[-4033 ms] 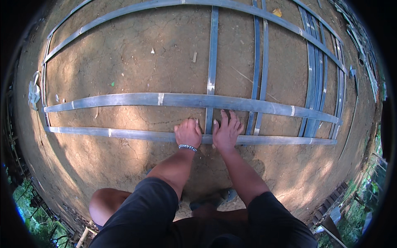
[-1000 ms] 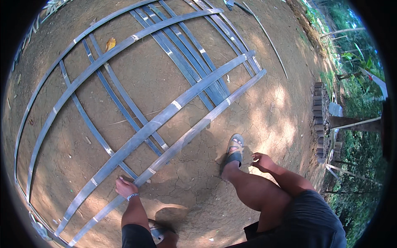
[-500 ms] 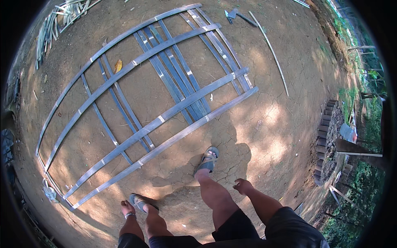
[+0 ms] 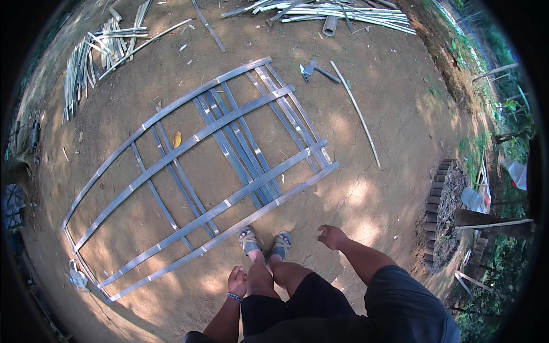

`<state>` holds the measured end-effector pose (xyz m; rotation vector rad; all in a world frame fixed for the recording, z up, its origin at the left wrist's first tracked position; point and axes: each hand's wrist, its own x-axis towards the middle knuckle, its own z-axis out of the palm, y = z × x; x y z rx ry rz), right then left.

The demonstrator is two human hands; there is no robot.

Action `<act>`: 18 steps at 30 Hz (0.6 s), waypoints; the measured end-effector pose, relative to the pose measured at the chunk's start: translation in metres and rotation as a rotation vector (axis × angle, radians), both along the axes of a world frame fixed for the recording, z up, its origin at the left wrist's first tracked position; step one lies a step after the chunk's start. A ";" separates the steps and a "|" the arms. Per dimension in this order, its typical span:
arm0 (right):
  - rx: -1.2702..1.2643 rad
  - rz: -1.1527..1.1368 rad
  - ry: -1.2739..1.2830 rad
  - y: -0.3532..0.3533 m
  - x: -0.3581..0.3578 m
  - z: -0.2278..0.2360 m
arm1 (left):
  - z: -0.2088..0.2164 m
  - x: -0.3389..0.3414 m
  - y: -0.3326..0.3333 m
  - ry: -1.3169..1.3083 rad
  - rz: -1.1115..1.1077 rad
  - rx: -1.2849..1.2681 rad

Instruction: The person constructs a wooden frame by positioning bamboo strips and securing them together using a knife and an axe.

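Both my hands hang empty over bare ground in front of my body. My left hand (image 4: 237,281), with a beaded band at its wrist, is beside my left leg, its fingers loosely bent. To the right of my feet is my right hand (image 4: 331,237), its fingers slightly curled and apart. A large lattice of flat split-bamboo strips (image 4: 226,204) lies on the ground beyond my feet. Several long, bowed strips are crossed by shorter ones, bunched closely at the middle and right end. Neither hand touches it. My sandalled feet (image 4: 250,240) stand together close to its near strip.
Past the lattice lie a hatchet (image 4: 320,71), a small blade (image 4: 304,73) and a thin pole (image 4: 357,114). Piles of split bamboo (image 4: 337,14) are at the back and far left. A bed edged with short dark tubes (image 4: 433,208) runs along the right. A yellow leaf (image 4: 177,139) rests inside the lattice.
My feet have come together from a wide stride. My left hand has moved right, nearer my legs; the view now takes in more ground beyond the lattice. The lattice looks unchanged.
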<state>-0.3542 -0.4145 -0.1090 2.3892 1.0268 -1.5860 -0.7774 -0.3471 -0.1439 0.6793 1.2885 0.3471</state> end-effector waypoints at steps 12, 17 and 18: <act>0.022 -0.342 -0.149 -0.052 0.249 0.068 | 0.086 0.116 0.198 0.026 -0.155 0.059; -0.028 -0.256 -0.272 0.019 0.414 0.051 | 0.059 0.293 0.279 -0.187 -0.003 0.005; 0.040 -0.099 -0.287 0.041 0.457 0.018 | 0.046 0.338 0.289 -0.240 0.058 -0.048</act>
